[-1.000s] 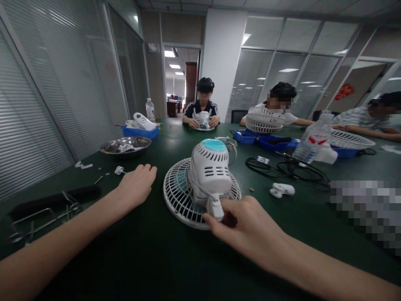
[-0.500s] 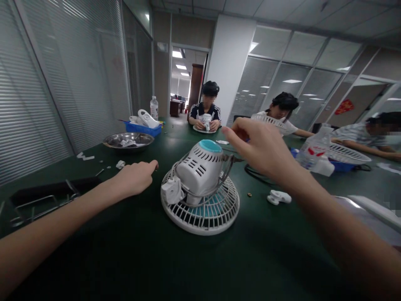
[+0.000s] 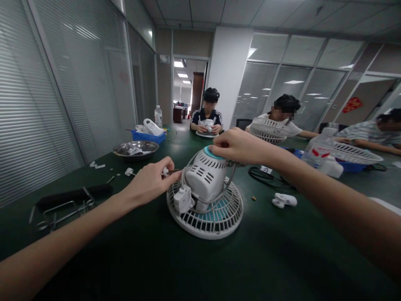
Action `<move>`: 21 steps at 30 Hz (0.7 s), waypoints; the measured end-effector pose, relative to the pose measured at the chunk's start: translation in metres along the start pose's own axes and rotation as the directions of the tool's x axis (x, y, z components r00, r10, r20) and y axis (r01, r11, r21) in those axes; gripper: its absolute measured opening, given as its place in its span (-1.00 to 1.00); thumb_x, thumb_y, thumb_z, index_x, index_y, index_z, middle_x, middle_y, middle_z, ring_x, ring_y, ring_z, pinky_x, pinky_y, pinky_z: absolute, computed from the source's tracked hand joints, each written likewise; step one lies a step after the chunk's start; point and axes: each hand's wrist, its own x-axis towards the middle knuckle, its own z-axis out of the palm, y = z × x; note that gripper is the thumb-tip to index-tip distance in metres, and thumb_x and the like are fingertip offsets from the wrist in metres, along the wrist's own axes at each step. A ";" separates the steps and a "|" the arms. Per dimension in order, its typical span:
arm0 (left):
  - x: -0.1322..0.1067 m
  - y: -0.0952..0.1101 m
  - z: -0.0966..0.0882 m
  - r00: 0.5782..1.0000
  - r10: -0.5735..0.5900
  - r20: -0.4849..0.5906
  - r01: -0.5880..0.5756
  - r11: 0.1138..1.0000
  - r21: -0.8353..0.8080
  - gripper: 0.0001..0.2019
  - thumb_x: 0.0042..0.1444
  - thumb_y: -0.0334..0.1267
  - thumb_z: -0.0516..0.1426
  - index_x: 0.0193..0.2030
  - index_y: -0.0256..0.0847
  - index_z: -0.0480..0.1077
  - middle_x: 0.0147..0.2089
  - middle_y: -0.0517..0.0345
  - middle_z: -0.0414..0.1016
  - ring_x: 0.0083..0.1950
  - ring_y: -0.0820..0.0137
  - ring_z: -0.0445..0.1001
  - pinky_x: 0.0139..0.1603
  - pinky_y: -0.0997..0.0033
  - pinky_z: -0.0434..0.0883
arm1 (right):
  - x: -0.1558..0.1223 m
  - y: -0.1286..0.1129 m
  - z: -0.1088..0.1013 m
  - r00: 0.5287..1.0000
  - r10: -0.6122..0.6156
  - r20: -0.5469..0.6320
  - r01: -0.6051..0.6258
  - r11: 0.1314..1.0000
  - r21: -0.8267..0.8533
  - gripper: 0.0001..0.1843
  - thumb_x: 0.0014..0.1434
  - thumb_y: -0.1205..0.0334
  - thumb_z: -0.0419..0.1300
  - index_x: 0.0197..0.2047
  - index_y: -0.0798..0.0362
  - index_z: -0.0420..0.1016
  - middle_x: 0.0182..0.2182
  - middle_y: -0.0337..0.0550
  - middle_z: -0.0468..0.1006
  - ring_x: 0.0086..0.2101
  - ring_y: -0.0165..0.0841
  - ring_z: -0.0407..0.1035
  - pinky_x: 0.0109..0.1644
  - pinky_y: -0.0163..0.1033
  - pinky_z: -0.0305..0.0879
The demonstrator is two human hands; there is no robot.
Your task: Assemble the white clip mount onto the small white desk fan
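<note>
A small white fan (image 3: 205, 177) with a blue centre cap on its motor housing stands face down on its round grille, its cord looped about the housing. The cord's white plug (image 3: 183, 200) hangs at the near left of the motor. My right hand (image 3: 233, 146) is on top of the housing, fingers curled at the edge of the blue cap (image 3: 213, 153). To the fan's left, my left hand (image 3: 156, 177) pinches a small white piece with a thin dark shaft (image 3: 171, 171), pointing toward the motor. The fingers partly cover that piece.
Left on the green table are a metal bowl (image 3: 135, 149), a blue tray (image 3: 148, 136) and a black-padded wire stand (image 3: 67, 205). A white clip-like part (image 3: 284, 200), a brass ring (image 3: 253, 198) and a plastic bottle (image 3: 320, 147) lie or stand right. Other people sit across the table.
My right hand has come down onto the top of the fan. My left hand has moved right, close to the motor, and the white piece now shows in its fingers. The view has shifted slightly.
</note>
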 end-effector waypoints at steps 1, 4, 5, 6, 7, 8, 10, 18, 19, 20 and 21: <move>-0.001 0.002 0.000 1.000 0.019 0.012 -0.018 0.997 -0.071 -0.63 0.22 0.13 -0.04 -0.26 -0.16 0.27 -0.31 0.16 0.46 -0.29 0.27 0.44 -0.28 0.34 0.29 | -0.001 0.001 -0.003 0.999 0.025 -0.020 -0.025 1.000 0.014 -0.57 0.26 0.15 0.03 -0.63 0.06 0.17 -0.66 -0.35 0.14 -0.62 -0.53 0.00 -0.50 -0.28 -0.09; -0.004 0.006 0.000 0.998 0.046 0.036 -0.036 0.971 -0.237 -0.62 0.22 0.13 -0.02 -0.31 -0.18 0.26 -0.32 0.19 0.40 -0.28 0.31 0.38 -0.27 0.35 0.27 | -0.007 0.007 -0.015 0.969 0.126 -0.212 -0.115 0.991 0.061 -0.52 0.27 0.11 0.03 -0.66 0.04 0.12 -0.69 -0.35 0.07 -0.63 -0.52 -0.03 -0.52 -0.27 -0.15; -0.005 0.007 0.001 0.998 0.055 0.030 -0.044 0.959 -0.282 -0.61 0.22 0.14 -0.03 -0.31 -0.18 0.26 -0.34 0.21 0.36 -0.30 0.33 0.36 -0.29 0.36 0.25 | -0.010 0.010 -0.017 0.941 0.167 -0.293 -0.147 0.985 0.090 -0.51 0.27 0.10 0.03 -0.66 0.04 0.11 -0.69 -0.36 0.05 -0.63 -0.52 -0.03 -0.52 -0.27 -0.16; -0.006 0.009 0.000 0.998 0.060 0.020 -0.051 0.947 -0.318 -0.60 0.22 0.15 -0.04 -0.31 -0.18 0.26 -0.35 0.23 0.32 -0.32 0.35 0.32 -0.31 0.37 0.24 | -0.015 0.013 -0.018 0.904 0.216 -0.370 -0.179 0.975 0.132 -0.51 0.28 0.10 0.03 -0.66 0.04 0.11 -0.70 -0.36 0.05 -0.63 -0.52 -0.02 -0.52 -0.27 -0.17; -0.008 0.011 0.000 0.998 0.058 0.020 -0.047 0.937 -0.345 -0.59 0.21 0.17 -0.03 -0.30 -0.17 0.26 -0.36 0.25 0.30 -0.34 0.37 0.30 -0.33 0.38 0.22 | -0.020 0.017 -0.017 0.857 0.274 -0.436 -0.207 0.959 0.195 -0.50 0.28 0.09 0.03 -0.66 0.04 0.12 -0.71 -0.35 0.07 -0.63 -0.51 -0.02 -0.52 -0.27 -0.17; -0.010 0.013 0.000 0.998 0.047 0.035 -0.032 0.931 -0.363 -0.58 0.19 0.20 -0.02 -0.28 -0.17 0.25 -0.36 0.25 0.28 -0.35 0.37 0.29 -0.35 0.39 0.21 | -0.026 0.021 -0.014 0.809 0.336 -0.482 -0.226 0.935 0.272 -0.50 0.28 0.07 0.03 -0.66 0.04 0.13 -0.72 -0.35 0.10 -0.64 -0.51 0.00 -0.53 -0.28 -0.16; -0.013 0.020 0.000 0.993 0.006 0.117 0.039 0.923 -0.382 -0.55 0.12 0.24 0.05 -0.24 -0.16 0.24 -0.34 0.24 0.32 -0.34 0.36 0.31 -0.35 0.38 0.22 | -0.037 0.032 -0.001 0.723 0.458 -0.516 -0.242 0.869 0.432 -0.49 0.28 0.02 0.05 -0.66 0.04 0.15 -0.73 -0.35 0.15 -0.64 -0.51 0.05 -0.53 -0.29 -0.11; -0.011 0.023 0.004 0.931 -0.141 0.337 0.312 0.787 -0.533 -0.41 -0.08 0.29 0.19 -0.19 -0.17 0.17 -0.33 0.24 0.30 -0.36 0.39 0.29 -0.42 0.42 0.23 | -0.048 0.074 0.087 0.727 0.640 -0.250 -0.307 0.628 0.715 -0.53 0.35 -0.06 -0.03 -0.42 0.12 0.37 -0.59 -0.32 0.36 -0.60 -0.48 0.31 -0.50 -0.34 0.27; -0.010 0.020 0.005 0.941 -0.158 0.300 0.307 0.775 -0.553 -0.41 -0.10 0.28 0.21 -0.20 -0.16 0.16 -0.34 0.27 0.26 -0.37 0.40 0.27 -0.42 0.42 0.24 | -0.047 0.074 0.097 0.742 0.638 -0.207 -0.316 0.605 0.731 -0.60 0.35 -0.03 0.03 -0.32 0.14 0.41 -0.51 -0.30 0.42 -0.55 -0.49 0.34 -0.46 -0.33 0.33; -0.009 0.016 0.006 0.951 -0.166 0.263 0.292 0.765 -0.574 -0.42 -0.10 0.26 0.22 -0.20 -0.15 0.14 -0.34 0.29 0.23 -0.37 0.41 0.25 -0.42 0.41 0.25 | -0.047 0.073 0.106 0.759 0.629 -0.171 -0.322 0.590 0.741 -0.65 0.34 0.00 0.07 -0.24 0.15 0.43 -0.44 -0.26 0.47 -0.50 -0.48 0.38 -0.41 -0.31 0.37; -0.008 0.012 0.006 0.961 -0.168 0.221 0.270 0.759 -0.593 -0.43 -0.10 0.22 0.24 -0.20 -0.15 0.14 -0.34 0.30 0.20 -0.38 0.42 0.25 -0.42 0.41 0.26 | -0.047 0.071 0.114 0.773 0.617 -0.146 -0.324 0.582 0.746 -0.67 0.33 0.02 0.09 -0.17 0.15 0.44 -0.37 -0.23 0.49 -0.45 -0.46 0.41 -0.36 -0.28 0.40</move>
